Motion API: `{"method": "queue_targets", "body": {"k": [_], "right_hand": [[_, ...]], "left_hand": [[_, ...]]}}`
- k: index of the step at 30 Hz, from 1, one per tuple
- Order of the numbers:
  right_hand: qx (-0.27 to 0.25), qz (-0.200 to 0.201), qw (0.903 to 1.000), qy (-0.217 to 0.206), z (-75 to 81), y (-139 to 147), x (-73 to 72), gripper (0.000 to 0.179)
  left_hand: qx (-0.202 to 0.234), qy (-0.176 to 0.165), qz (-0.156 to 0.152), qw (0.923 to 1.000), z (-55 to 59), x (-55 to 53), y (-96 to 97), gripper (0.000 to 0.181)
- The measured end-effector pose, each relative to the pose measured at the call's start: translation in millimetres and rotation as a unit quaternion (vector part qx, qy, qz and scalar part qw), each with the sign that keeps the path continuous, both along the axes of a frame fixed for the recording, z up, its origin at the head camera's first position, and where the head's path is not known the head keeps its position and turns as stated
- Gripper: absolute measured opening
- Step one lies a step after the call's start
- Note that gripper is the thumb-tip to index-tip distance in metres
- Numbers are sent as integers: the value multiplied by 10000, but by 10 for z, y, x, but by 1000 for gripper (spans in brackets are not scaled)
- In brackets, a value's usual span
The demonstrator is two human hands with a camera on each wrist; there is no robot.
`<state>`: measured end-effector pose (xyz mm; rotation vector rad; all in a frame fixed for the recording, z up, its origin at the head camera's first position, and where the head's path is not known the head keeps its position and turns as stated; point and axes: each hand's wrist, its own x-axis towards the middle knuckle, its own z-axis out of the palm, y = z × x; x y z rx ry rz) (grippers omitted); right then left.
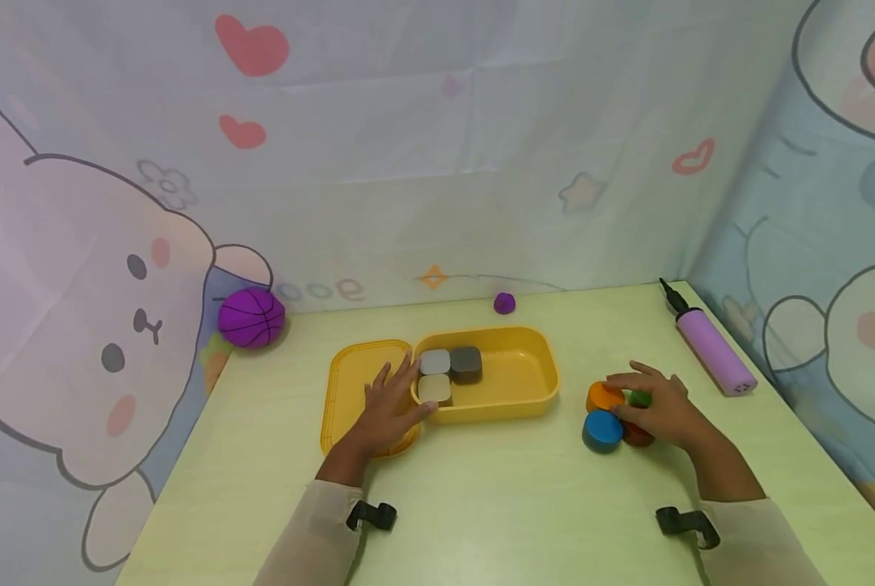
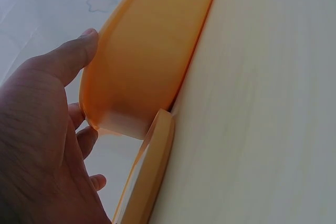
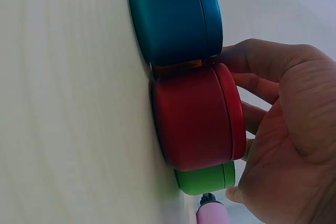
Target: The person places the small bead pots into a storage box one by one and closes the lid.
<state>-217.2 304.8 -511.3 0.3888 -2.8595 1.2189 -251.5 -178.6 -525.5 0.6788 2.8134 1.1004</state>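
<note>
Smooth round canisters [image 1: 602, 431], glossy box [image 1: 514, 378]

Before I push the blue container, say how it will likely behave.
The blue container is probably stiff, judging by its smooth wall. Sitting squat and upright, it should slide rather than tip; its sheen suggests slippery sides.

The box [image 1: 514, 379] and lid [image 1: 347, 395] are coloured yellow. The boxed tins are toned light grey [image 1: 435, 361], dark grey [image 1: 466, 364] and cream [image 1: 435, 390]; the others are finished in orange [image 1: 600, 397], blue [image 1: 602, 430], red [image 3: 194, 119] and green [image 3: 202, 180]. The purple ball [image 1: 251, 318] is crossed by black lines. The toy [image 1: 505, 303] is coloured purple, the pump [image 1: 715, 352] lilac and black. The table [image 1: 503, 505] is tinted pale yellow-green. The pale backdrop [image 1: 378, 203] is printed with pink hearts [image 1: 254, 47] and dark-outlined, pink-cheeked white animals [image 1: 78, 325]. Beige is shown by the sleeves [image 1: 308, 541], black by the clips [image 1: 374, 515].
</note>
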Motion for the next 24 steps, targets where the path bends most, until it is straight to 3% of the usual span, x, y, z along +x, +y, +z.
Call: {"method": "queue_targets", "body": {"k": [24], "right_hand": [[161,-156,9997,18,-35,-3,4,40]], "left_hand": [[115,-40,37,9999,10,5,9,90]]}}
